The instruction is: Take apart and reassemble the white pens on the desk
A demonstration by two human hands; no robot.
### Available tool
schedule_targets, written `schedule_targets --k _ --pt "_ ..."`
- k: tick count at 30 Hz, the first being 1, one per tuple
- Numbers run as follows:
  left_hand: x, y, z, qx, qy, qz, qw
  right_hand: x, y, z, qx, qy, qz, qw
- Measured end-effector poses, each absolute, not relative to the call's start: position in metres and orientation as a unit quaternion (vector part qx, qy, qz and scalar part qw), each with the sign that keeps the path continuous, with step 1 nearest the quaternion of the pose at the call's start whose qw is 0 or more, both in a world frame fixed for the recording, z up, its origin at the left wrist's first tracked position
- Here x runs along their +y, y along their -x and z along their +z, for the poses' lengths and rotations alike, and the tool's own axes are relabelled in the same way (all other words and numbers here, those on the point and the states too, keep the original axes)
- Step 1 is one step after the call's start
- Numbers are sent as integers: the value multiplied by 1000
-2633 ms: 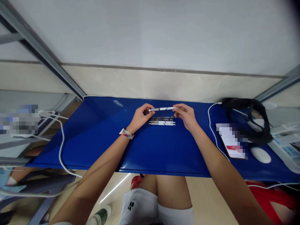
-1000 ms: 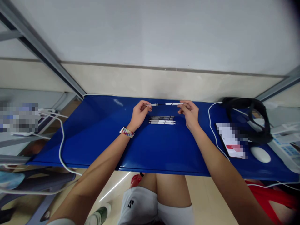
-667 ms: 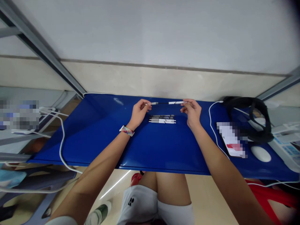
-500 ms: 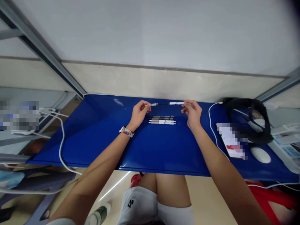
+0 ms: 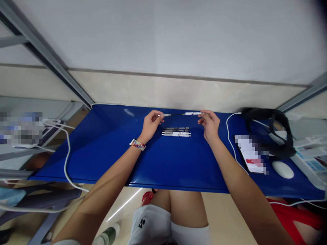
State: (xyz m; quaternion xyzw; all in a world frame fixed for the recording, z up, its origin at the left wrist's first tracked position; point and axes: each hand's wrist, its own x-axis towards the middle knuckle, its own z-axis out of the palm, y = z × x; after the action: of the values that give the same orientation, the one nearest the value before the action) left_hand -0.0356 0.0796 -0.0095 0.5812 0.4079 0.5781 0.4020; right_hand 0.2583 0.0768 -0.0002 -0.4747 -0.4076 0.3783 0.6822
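Observation:
A pen is apart in two sections above the far half of the blue tabletop (image 5: 163,163). My left hand (image 5: 151,125) pinches its front grip section (image 5: 167,115). My right hand (image 5: 211,125) is closed on the far end of the white barrel (image 5: 193,113). A thin dark refill (image 5: 177,114) spans the space between both parts, roughly in line with them. Whether its right end is inside the barrel is too small to tell. Below the hands, several pens (image 5: 176,134) lie side by side, some white and grey, others darker.
At right are a phone (image 5: 250,153), a white mouse (image 5: 283,169), a black strap-like headset (image 5: 281,132) and a white box (image 5: 310,160). A white cable (image 5: 229,136) runs beside my right forearm; another (image 5: 66,160) hangs over the left edge. A wall stands behind the table.
Both hands keep nearly the same place and grip. The grip section in my left hand has shifted very slightly left, with a little more refill showing between the parts.

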Motion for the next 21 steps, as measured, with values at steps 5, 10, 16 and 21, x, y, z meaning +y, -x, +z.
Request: schedule_targets --k 5,10,16,21 --pt "78 35 -7 410 -580 578 402 76 -259 1 -406 473 376 685" --pt "77 34 -5 411 -580 576 404 75 -258 2 -414 474 370 683" --pt "76 34 -4 413 -576 576 407 76 -258 3 -410 477 369 684" --pt "77 34 -5 410 -579 576 407 77 -258 2 -410 469 368 690"
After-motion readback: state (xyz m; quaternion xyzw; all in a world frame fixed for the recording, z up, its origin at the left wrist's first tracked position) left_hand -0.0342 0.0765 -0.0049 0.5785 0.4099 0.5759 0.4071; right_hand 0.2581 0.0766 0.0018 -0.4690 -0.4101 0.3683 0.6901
